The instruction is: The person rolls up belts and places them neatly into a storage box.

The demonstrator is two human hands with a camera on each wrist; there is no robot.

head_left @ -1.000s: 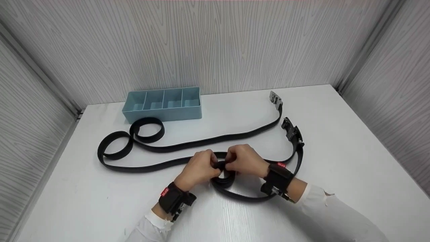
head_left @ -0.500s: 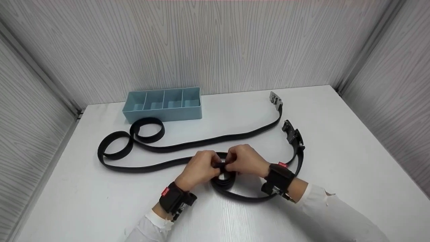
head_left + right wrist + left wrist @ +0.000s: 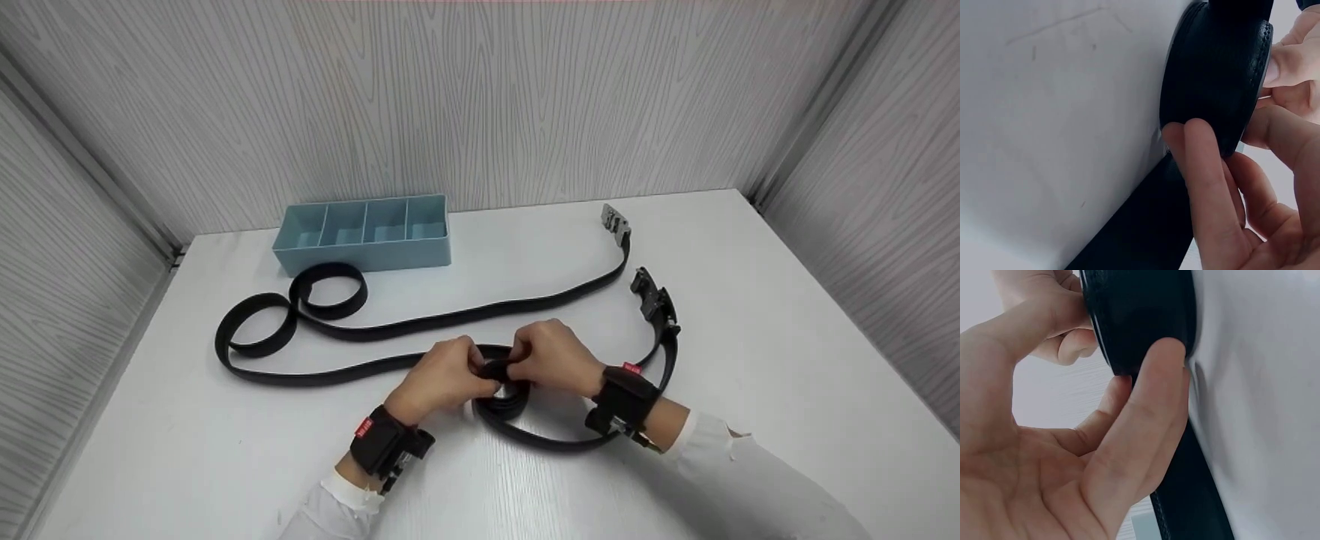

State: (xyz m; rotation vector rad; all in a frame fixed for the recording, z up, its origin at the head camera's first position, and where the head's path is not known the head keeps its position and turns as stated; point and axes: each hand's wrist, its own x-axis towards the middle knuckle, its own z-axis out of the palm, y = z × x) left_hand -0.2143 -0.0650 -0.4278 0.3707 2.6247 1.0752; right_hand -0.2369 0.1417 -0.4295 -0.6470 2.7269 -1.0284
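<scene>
In the head view, a black belt wound into a small coil stands on edge on the white table. My left hand grips its left side and my right hand pinches the right side, thumbs toward the coil's middle. The left wrist view shows my left fingers along the band's outer face. From the right wrist view, two right fingertips press the coil's outside. The belt's loose length curves under my right wrist to a dark buckle. The coil's far side is partly covered by my fingers.
A second black belt runs behind my hands, its left end looped and a dark buckle at right. Farther back lies a third belt with a silver buckle. A blue four-compartment box stands near the back wall.
Both hands and the coil have shifted slightly to the right, with small finger movements around the band. The dark buckles have slid slightly toward me. The box and the far belt stay put.
</scene>
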